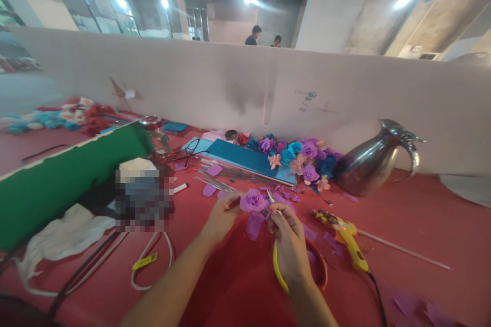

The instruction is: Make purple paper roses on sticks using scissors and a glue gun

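Observation:
A purple paper flower (253, 201) is pinched in the fingers of my left hand (226, 214), in the middle of the red table. My right hand (287, 235) is closed on a metal-tipped tool (273, 199), its tip pointing up beside the flower's right edge. A yellow curved handle (280, 268) shows under my right wrist; whether it belongs to the same tool I cannot make out. Purple scraps (253, 226) hang or lie just below the flower.
A yellow glue gun (353, 248) with a cord lies to the right, a metal jug (368, 161) behind it. Finished flowers (309, 149) and a blue book (245, 157) lie at the back. A glass jar (159, 138), green panel (76, 179) and white cable (171, 250) are left.

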Available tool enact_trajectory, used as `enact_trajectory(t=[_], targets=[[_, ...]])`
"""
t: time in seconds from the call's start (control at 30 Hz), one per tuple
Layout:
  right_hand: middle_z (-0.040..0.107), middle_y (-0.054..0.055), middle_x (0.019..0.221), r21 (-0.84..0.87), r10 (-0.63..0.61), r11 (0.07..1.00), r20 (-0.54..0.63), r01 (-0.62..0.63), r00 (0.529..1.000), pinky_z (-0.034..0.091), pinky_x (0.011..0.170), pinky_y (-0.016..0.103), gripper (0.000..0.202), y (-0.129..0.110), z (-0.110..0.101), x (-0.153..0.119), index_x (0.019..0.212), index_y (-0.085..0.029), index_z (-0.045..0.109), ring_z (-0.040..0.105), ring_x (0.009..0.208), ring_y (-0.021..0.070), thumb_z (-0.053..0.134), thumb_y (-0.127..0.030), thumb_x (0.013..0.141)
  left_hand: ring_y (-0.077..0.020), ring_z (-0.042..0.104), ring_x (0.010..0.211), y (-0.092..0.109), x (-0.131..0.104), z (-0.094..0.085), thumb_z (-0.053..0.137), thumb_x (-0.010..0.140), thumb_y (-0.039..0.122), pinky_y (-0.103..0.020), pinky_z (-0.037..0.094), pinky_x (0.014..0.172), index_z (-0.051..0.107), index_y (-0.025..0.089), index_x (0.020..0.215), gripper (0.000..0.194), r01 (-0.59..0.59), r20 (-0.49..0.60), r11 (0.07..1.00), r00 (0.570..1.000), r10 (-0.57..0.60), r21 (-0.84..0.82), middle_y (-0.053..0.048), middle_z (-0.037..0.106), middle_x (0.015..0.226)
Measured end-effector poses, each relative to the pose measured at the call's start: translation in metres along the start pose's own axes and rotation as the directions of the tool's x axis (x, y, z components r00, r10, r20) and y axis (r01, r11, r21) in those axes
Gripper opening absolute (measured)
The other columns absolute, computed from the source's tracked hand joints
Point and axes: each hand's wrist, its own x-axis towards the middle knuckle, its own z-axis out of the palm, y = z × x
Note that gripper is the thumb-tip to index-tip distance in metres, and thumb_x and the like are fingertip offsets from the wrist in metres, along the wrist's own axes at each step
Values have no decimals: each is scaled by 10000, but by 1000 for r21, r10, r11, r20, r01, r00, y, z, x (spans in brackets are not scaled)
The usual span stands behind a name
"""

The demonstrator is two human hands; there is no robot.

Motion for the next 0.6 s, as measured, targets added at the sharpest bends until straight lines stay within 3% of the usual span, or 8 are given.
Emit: enact_trajectory(t=[0.2,0.33,0.43,0.6], targets=[[473,-42,594,-13,84,996,-12,-84,996,341,529,229,141,5,1,0,739,-202,638,399,546,114,693,-321,685,-199,588,891,4,0,3,722,714,311,-313,443,861,718,176,793,156,-62,-108,997,992,66,41,-40,684,885],[498,-37,589,-67,90,994,17,-89,996,350,524,234,142,4,5,-1,724,-199,653,415,536,114,692,-325,672,-121,563,634,0,-1,3,751,680,331,-262,473,692,663,163,704,191,79,-181,966,975,-126,-247,10,615,650],[524,-31,587,-101,93,991,32,-90,995,358,527,242,138,3,7,-2,712,-198,655,432,530,117,686,-323,663,-82,532,574,-3,0,1,784,644,306,-227,453,627,623,159,697,225,125,-180,906,960,-213,-405,27,592,650],[553,-21,617,-172,92,981,32,-85,995,370,557,256,137,4,8,-2,698,-196,662,458,567,129,692,-314,636,-51,404,499,-6,5,-3,762,671,336,-203,353,537,573,164,708,258,-7,-286,916,951,-118,-402,58,502,589]])
